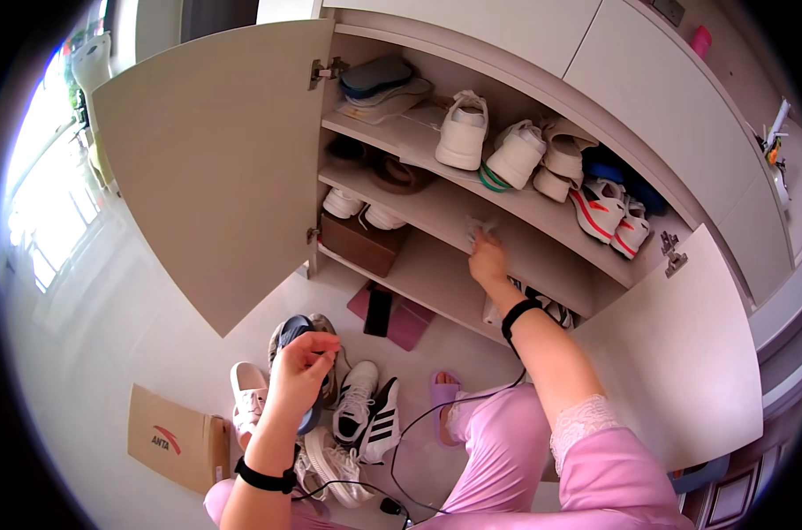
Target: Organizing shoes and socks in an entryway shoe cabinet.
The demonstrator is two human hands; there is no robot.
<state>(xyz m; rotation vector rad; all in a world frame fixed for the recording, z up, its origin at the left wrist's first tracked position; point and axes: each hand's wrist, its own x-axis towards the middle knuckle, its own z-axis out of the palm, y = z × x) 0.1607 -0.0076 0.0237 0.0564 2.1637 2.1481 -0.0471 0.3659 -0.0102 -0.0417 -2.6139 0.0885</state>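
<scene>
My right hand (488, 260) reaches into the shoe cabinet and holds a pale, blurred wipe or tissue (482, 227) against the middle shelf (451, 205). My left hand (303, 368) is raised above the shoes on the floor, its fingers loosely curled with nothing seen between them. Beneath it lie dark blue slides (296, 329), partly hidden by the hand. Black-and-white sneakers (354, 404) and cream sneakers (335, 464) stand beside it. Several white shoes (462, 136) sit on the upper shelf, and white sneakers (382, 217) rest on a brown shoebox (364, 244) lower down.
Two cabinet doors (222, 165) (679, 358) stand open at either side. A cardboard box (176, 434) lies at the lower left. A phone (378, 310) rests on a pink flat item (411, 321) under the cabinet's front. A black cable (407, 424) runs between my arms.
</scene>
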